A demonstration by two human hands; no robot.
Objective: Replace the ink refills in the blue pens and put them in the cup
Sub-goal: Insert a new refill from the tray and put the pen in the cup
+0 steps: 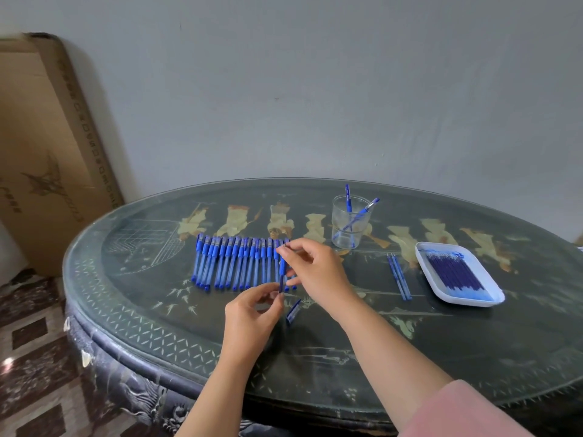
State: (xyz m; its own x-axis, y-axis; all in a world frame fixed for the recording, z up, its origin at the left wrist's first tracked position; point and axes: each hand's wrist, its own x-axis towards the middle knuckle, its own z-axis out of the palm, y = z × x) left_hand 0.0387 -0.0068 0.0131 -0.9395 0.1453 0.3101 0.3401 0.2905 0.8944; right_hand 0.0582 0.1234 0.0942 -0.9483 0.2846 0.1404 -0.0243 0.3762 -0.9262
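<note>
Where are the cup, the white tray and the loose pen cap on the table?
cup (pixel 348 232), head view, on its clear front wall.
white tray (pixel 426 273), head view, on its bare left rim.
pen cap (pixel 293 311), head view, on its middle.

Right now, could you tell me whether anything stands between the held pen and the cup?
Nothing visible does. The left hand and right hand pinch the pen, and no object lies on the table between it and the cup. Inside it lean two pens, but its mouth is open.

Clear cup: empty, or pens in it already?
Not empty. Two blue pens stand tilted inside the clear cup, tops sticking out above its rim.
</note>
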